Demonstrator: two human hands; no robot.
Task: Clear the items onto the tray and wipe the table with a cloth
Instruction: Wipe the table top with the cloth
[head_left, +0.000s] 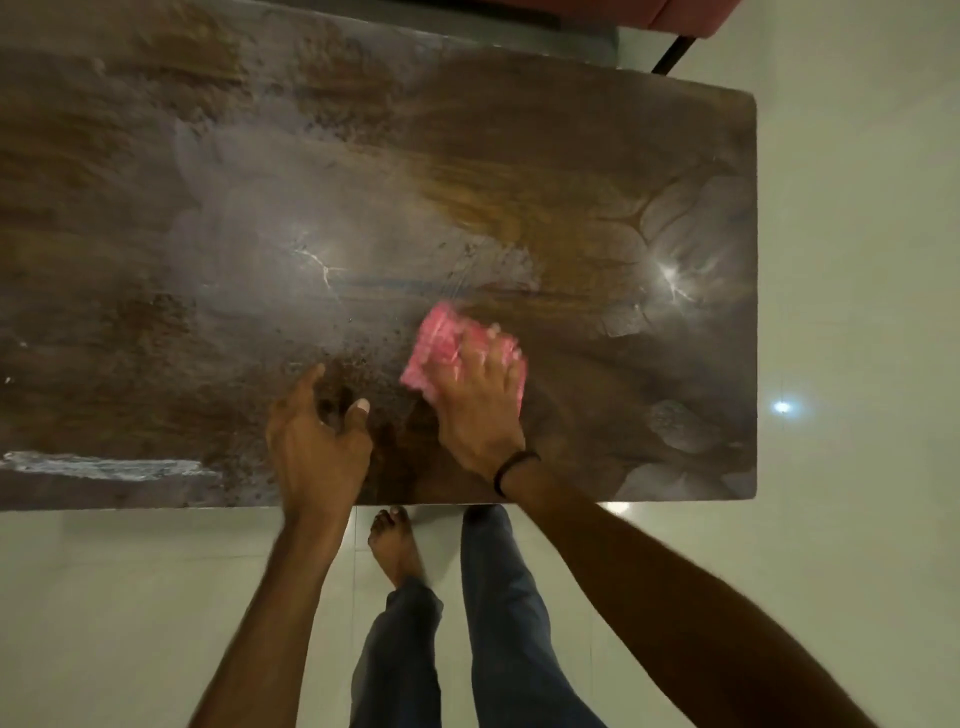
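Cloth (441, 345) sits under your right hand (480, 405), near the front edge of the tabletop (519, 156) and somewhat right of its middle. Your palm lies flat on it with the fingers spread, pressing rather than gripping; the pink, ribbed fabric pokes out ahead and to the left of the fingers. The hand and cloth are blurred, which suggests a stroke is under way, though you cannot tell its direction from that alone.

Your left hand (314, 441) is just beside it to the left, empty and loosely open, thumb and fingers curved; whether it touches the surface is not clear. The two hands are apart, with a strip of dark tabletop between them.

For the next stroke, what counts is that the tabletop's long axis runs left to right, and most of its area lies ahead and to the left of the cloth. The right hand is the nearer one, being on the cloth.

No tray or other item shows, so clearing looks done and wiping is the step in hand. The surface is dark, mottled brown, glossy and hard, with hazy smears, lamp glints, and a pale streak by the front left edge.
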